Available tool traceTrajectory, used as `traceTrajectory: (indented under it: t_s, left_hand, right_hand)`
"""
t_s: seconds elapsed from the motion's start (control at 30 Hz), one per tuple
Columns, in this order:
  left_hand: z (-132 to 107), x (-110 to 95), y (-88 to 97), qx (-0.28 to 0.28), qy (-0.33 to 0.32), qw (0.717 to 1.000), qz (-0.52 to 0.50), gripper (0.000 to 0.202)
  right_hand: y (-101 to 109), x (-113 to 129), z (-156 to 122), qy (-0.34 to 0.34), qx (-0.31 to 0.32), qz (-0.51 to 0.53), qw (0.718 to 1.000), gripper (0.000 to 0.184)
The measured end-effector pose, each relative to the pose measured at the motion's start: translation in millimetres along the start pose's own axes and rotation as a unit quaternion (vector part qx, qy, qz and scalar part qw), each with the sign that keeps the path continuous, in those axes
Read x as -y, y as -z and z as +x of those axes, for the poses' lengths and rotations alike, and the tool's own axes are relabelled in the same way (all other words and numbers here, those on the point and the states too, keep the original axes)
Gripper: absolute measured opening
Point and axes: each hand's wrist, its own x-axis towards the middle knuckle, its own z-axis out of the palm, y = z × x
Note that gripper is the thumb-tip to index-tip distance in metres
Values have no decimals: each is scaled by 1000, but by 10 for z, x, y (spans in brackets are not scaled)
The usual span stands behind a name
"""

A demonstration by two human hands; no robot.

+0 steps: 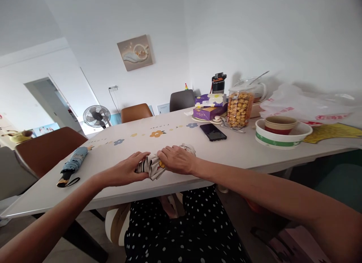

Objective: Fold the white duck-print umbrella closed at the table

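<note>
A cream folded umbrella (pixel 154 167) with dark stripes and a yellow print lies across the near edge of the table, its pleated cloth bunched up. My left hand (pixel 128 170) grips its left end, thumb and fingers on either side. Wrapped over its middle is my right hand (pixel 177 160), with the fingers curled round the cloth. Some of the cloth sticks out past the right hand, and the part under my fingers is hidden. To the left, a blue folded umbrella (pixel 75 160) with a black handle and wrist strap rests on the table, apart from both hands.
On the white table (pixel 124 191) lies a black phone (pixel 213 132). Farther right stand tissue boxes (pixel 207 112), a jar of popcorn (pixel 240 106), a dark bottle (pixel 218 84), a white bowl (pixel 278 140) holding a paper bowl, and a plastic bag (pixel 305 103). Chairs surround the table.
</note>
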Motion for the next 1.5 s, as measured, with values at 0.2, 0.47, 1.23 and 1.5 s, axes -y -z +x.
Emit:
traceTrajectory:
  t_s: [0.2,0.47,1.23,1.5]
  left_hand:
    - [13,-113,61,144,56,898,-412,68]
    - [-16,-137,-104,219,94,827,-509,39]
    - [-54,-218,-70,11,11,1000,17,86]
    - [112,-347,49,68,-36,967,-242,72]
  right_hand:
    - [128,45,-69,59,-169,-105,978,22]
    - [190,78,-70,40,-175,-92,979,25]
    - [387,-99,114,-25,201,157,967,34]
    - [520,-35,115,69,130,55,988,26]
